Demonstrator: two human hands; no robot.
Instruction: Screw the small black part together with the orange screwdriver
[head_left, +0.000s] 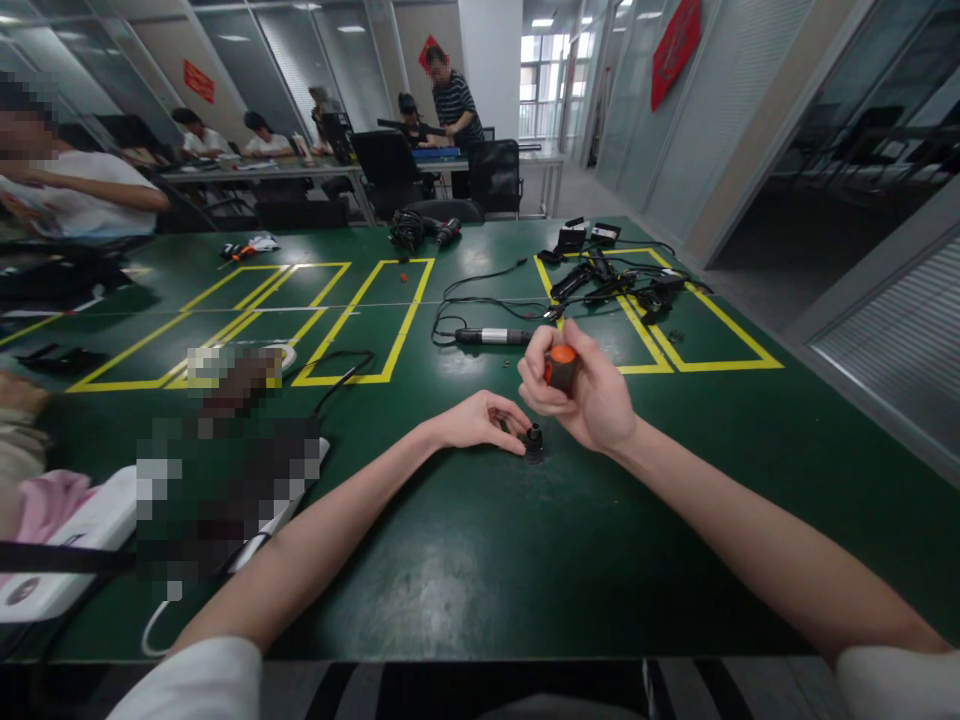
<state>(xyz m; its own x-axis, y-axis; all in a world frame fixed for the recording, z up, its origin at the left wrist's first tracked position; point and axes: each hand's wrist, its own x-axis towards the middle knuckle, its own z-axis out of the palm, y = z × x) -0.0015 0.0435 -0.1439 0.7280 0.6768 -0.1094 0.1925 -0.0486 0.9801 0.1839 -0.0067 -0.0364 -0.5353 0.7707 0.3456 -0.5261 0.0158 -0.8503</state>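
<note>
On the green table, a small black round part (pixel 533 442) stands upright, with a narrower neck on top. My left hand (pixel 484 422) reaches it from the left, thumb and fingers curled at its side and gripping it. Just above and to the right, my right hand (pixel 592 395) is wrapped around a stubby screwdriver (pixel 562 367) with an orange end and a dark grey grip. Its shaft is hidden, so I cannot see whether it touches the part.
Behind my hands lies a black-and-silver pen-like electric tool (pixel 491 336) with its cable. Black parts and cables (pixel 600 280) are heaped at the back right, within yellow tape lines. A power drill (pixel 448 232) lies at the far edge. White cases (pixel 82 545) stand left; a person (pixel 82 190) sits there.
</note>
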